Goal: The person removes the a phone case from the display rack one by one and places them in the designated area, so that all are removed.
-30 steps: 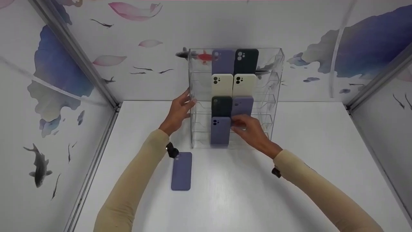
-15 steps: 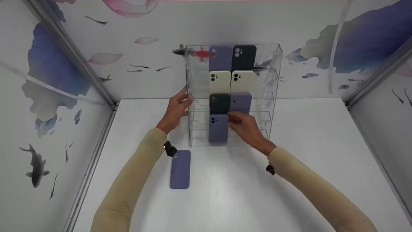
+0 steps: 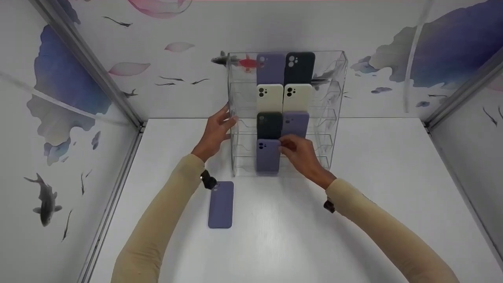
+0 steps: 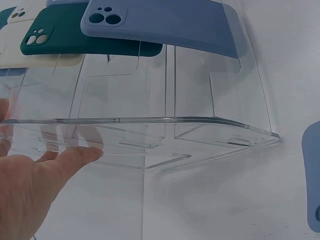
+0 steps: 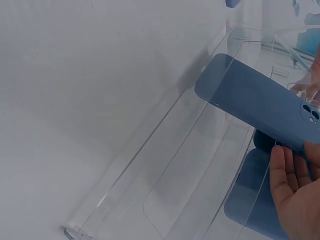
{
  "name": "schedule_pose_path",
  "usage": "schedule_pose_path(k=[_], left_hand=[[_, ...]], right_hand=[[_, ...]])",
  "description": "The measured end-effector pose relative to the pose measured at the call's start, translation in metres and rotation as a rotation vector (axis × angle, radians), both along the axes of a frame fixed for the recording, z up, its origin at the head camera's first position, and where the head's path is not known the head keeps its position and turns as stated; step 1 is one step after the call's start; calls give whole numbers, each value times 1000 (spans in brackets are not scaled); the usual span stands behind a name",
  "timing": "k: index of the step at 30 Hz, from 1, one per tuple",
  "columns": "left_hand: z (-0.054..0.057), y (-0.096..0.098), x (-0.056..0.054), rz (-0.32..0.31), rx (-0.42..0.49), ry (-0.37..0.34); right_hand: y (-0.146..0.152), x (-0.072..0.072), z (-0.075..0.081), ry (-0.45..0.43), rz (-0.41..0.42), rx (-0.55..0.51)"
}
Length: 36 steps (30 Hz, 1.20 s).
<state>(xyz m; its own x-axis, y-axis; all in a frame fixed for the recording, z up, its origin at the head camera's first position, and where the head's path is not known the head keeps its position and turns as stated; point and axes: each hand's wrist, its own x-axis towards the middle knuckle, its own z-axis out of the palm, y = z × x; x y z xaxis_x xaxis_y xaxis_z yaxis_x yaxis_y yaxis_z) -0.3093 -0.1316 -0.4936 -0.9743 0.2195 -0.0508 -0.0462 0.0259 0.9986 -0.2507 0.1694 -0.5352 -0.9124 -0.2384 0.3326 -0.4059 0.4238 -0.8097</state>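
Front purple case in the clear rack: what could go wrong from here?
The right hand pinches the front purple case near its upper right edge, so it might pivot or slip.
In the head view, that hand overlaps the lower part of the purple case one row up; it might nudge it.
The left wrist's camera overlaps the loose purple case there too; lowering that arm could shift it.
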Motion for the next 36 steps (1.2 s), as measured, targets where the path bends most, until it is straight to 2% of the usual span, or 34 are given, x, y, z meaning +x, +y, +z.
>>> schedule_pose_path(k=[19, 36], left_hand=[[2, 0, 1, -4, 2, -10], [0, 0, 0, -10, 0, 6]], right_hand=[[8, 15, 25, 68, 22, -130], [2, 33, 12, -40, 55, -114]])
